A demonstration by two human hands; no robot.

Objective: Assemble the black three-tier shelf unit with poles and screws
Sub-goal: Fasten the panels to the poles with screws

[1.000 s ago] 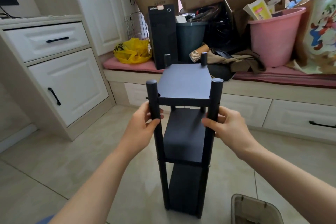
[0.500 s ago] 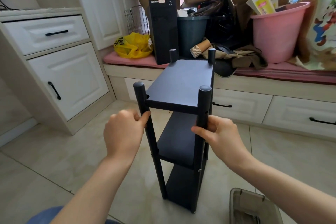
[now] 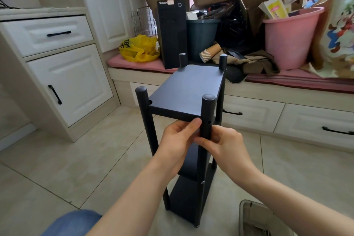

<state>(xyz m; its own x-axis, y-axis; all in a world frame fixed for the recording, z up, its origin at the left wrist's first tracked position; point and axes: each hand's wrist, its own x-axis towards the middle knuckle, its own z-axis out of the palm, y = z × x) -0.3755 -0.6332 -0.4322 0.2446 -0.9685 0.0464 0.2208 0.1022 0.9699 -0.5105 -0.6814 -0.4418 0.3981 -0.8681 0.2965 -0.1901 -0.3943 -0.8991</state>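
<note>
Grip: left hand [image 3: 178, 140] and right hand [image 3: 226, 144] pinch near black cylindrical pole [image 3: 207, 115] of black three-tier shelf unit [image 3: 185, 90]; probably light, stiff; hold by poles.

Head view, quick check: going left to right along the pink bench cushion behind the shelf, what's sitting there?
yellow plastic bag → black computer tower → dark bin → pink bucket
</note>
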